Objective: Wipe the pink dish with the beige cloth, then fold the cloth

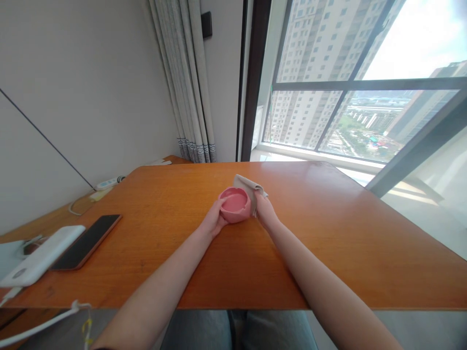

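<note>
A round pink bowl with notches in its rim, like an ashtray, is tilted so that its hollow faces me. My left hand grips its left side, thumb over the rim and fingers around the outside. In my right hand is a folded light grey cloth, pinched between thumb and fingers. The cloth lies against the right side of the ashtray and stands up behind it. Part of the cloth is hidden behind the ashtray and my fingers.
The brown wooden table spreads beneath both hands. At its left lie a dark phone and a white power bank with a white cable. A power strip sits by the wall. Tall windows stand beyond the table at the right.
</note>
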Available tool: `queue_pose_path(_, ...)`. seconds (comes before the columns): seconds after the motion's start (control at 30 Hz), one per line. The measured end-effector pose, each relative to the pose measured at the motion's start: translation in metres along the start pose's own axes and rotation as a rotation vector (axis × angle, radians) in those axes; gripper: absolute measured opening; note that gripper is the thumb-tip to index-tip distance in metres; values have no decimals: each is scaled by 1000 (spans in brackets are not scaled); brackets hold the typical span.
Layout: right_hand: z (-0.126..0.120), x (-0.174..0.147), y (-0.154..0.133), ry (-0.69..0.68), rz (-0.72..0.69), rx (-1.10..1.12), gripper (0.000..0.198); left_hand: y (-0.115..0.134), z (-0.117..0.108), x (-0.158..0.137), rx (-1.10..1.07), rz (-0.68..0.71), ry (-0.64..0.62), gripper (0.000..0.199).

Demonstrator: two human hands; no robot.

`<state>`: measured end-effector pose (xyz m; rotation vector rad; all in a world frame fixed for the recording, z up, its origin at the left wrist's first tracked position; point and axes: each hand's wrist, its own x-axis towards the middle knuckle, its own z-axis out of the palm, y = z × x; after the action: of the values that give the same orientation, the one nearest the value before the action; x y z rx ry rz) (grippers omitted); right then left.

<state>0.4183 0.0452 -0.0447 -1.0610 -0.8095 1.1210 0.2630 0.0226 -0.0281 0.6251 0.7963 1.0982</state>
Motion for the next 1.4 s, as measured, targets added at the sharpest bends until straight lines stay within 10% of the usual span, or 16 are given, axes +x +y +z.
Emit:
queue_pose_path(0.13,5,-3,-4,45,195,179,21,1,2,-1,-75,23,-65,35)
queue_pose_path(0.43,37,-28,5,-63,165,452,28,-6,-3,6,-62,281,56,47)
queue_pose_path(0.73,10,-6,6,87,152,146,27,-14,-2,2,136,29,-14,49)
queue_pose_path(1.07,45,-35,13,-98,162,381,39,-6,-3,7,-31,309,167,41)
queue_pose_path(1.4,13,-9,9,36,174,178,29,-9,-4,1,261,81,24,51)
